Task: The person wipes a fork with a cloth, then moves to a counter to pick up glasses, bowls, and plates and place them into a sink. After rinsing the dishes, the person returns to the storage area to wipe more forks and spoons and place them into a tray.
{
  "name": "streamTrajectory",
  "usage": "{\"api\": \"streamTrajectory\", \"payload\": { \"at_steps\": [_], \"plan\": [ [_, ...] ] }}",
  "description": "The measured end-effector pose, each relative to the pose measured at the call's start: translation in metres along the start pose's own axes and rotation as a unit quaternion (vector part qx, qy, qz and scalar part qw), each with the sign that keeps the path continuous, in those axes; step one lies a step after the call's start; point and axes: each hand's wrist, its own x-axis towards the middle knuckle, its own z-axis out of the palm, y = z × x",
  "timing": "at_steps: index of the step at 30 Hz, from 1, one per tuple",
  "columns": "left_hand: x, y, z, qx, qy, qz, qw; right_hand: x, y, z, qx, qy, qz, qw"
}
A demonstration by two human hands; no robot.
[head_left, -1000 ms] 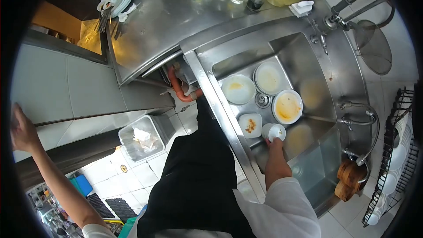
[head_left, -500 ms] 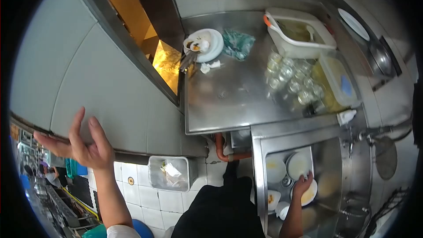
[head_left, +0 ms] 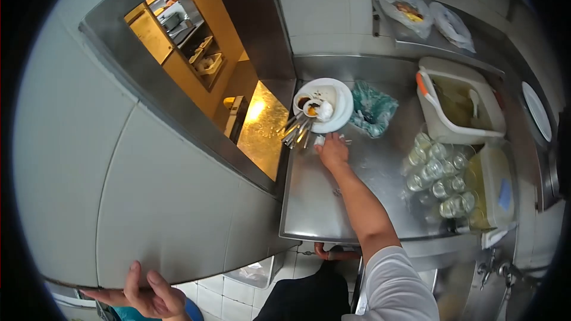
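Observation:
My right hand (head_left: 334, 152) reaches over the steel counter (head_left: 315, 208), its fingers closed on a crumpled white napkin (head_left: 320, 141) whose edges stick out on both sides. Just beyond it sits a stack of white plates (head_left: 339, 116), holding small bowls (head_left: 310, 107) with dark and orange remains and a wad of white tissue (head_left: 324, 111). Several metal utensils (head_left: 296, 131) hang off the stack's near left side. A green plastic bag (head_left: 373, 110) lies crumpled right of the plates. My left hand (head_left: 148, 294) is low by the tiled wall, fingers spread, holding nothing.
Several upturned glasses (head_left: 437, 172) stand on the counter's right, beside a tub of murky liquid (head_left: 458, 101) and a translucent container (head_left: 493, 184). A pass-through opening (head_left: 256, 125) is at left. Below, a waste bin (head_left: 256, 273) stands on the floor.
My right hand has left the plates in the sink and reached forward to the napkin on the counter. My left hand is lower in view, still open. The view has tilted up and left.

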Motion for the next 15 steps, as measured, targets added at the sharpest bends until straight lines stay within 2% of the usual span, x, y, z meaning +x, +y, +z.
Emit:
{"api": "streamTrajectory", "payload": {
  "at_steps": [4, 6, 9, 10, 11, 15],
  "plan": [
    [-0.007, 0.006, 0.002, 0.034, -0.017, -0.047, 0.998, 0.023, 0.006, 0.029, -0.038, -0.050, 0.007, 0.998],
    [-0.014, 0.003, -0.005, 0.024, -0.007, -0.071, 0.997, 0.027, 0.023, 0.039, -0.059, -0.046, 0.000, 0.997],
    [-0.029, -0.005, -0.018, -0.008, 0.015, -0.127, 0.992, 0.023, 0.047, 0.021, -0.039, -0.039, -0.015, 0.998],
    [-0.032, -0.007, -0.020, -0.010, 0.021, -0.137, 0.990, 0.023, 0.058, 0.015, -0.020, -0.014, 0.001, 1.000],
    [-0.024, -0.006, -0.014, 0.021, 0.018, -0.077, 0.997, 0.026, 0.062, 0.002, -0.001, 0.012, 0.014, 1.000],
    [-0.017, -0.003, -0.015, 0.092, 0.006, -0.053, 0.994, 0.061, 0.080, -0.063, -0.015, 0.147, 0.003, 0.989]
  ]
}}
